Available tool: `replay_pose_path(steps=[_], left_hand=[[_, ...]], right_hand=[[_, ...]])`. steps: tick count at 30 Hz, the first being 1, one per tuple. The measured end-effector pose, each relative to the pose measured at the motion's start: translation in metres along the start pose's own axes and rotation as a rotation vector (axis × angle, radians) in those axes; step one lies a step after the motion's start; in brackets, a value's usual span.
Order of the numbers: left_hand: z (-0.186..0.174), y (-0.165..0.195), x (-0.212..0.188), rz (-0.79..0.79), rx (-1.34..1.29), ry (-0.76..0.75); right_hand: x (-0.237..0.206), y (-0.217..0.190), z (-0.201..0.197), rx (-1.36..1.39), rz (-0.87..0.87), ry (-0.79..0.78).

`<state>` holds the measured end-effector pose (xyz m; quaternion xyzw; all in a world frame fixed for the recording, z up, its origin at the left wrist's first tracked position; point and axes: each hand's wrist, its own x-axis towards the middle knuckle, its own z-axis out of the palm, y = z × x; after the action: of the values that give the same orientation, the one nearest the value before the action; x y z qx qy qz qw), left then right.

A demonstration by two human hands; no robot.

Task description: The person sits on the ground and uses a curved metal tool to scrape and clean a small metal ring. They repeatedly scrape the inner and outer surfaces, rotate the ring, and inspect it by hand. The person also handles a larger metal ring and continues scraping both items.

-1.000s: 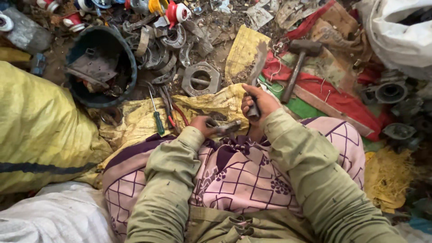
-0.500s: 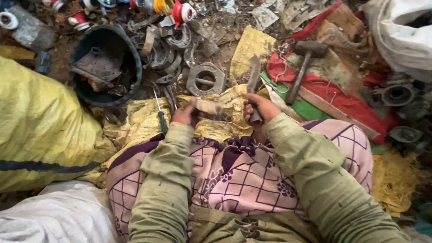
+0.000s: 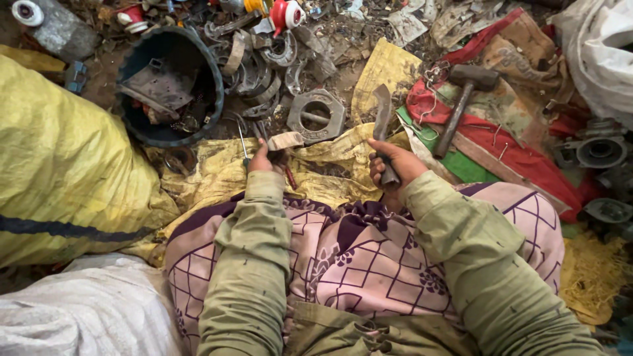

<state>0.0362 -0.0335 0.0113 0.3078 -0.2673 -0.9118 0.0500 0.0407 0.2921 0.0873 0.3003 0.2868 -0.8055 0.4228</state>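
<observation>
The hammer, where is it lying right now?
In the head view the hammer lies upper right on red cloth, untouched, beyond the right hand, which grips a flat metal tool.

Small pale flat metal scrap point(image 3: 285, 140) pinched in left hand point(image 3: 262, 160); dark chisel-like blade point(image 3: 383, 132) upright in right hand point(image 3: 394, 165)

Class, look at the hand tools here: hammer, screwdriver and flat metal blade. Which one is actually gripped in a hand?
The flat metal blade, held upright in the right hand; the hammer and screwdriver lie untouched.
</observation>
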Motion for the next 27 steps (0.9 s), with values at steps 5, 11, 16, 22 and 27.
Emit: replay_pose_path(steps=[5,11,16,22,27], left_hand=[[-0.001,0.001,-0.005,0.149,0.237,0.123],[0.006,0.004,-0.018,0.126,0.189,0.177],[0.007,0.006,-0.024,0.101,0.344,0.168],[0.010,0.010,-0.017,-0.045,-0.184,-0.128],[0.009,-0.002,-0.011,-0.097,-0.131,-0.078]], right_hand=[[-0.004,0.003,0.006,-0.048,-0.016,0.045],[-0.008,0.006,0.010,-0.088,-0.047,0.081],[-0.009,0.007,0.012,-0.082,-0.088,0.095],[-0.010,0.009,0.013,-0.144,-0.121,0.119],[-0.012,0.010,0.017,-0.140,-0.151,0.123]])
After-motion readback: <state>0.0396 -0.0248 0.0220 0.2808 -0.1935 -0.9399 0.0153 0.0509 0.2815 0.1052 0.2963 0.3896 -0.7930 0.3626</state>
